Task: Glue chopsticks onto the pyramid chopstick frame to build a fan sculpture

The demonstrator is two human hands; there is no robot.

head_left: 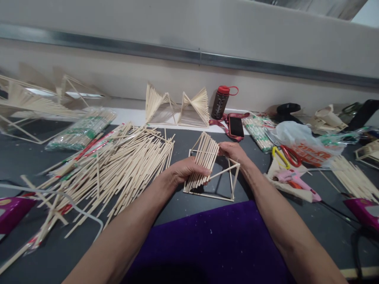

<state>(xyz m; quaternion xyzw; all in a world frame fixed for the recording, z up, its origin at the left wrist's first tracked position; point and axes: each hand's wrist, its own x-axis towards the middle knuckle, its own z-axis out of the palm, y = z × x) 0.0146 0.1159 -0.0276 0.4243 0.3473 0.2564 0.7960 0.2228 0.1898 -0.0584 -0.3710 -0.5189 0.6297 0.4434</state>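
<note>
In front of me stands a wooden stick model (pixel 206 154), an open square-based frame with a slanted row of thin sticks fanned side by side. My left hand (pixel 188 170) is closed around the left of that row, its thumb lying across the sticks. At the row's upper right edge, my right hand (pixel 232 150) is closed, with its fingertips pinching the model by the stick ends; part of those fingers is hidden. A large pile of loose wooden sticks (pixel 127 165) lies to the left of the model.
Two finished-looking twisted stick models (pixel 194 108) stand by the wall near a red-capped bottle (pixel 220 103) and a phone (pixel 236 126). At right lie a pink glue gun (pixel 296 182), scissors (pixel 290 156) and a plastic bag (pixel 304 142). Packaged sticks (pixel 81 128) lie at left.
</note>
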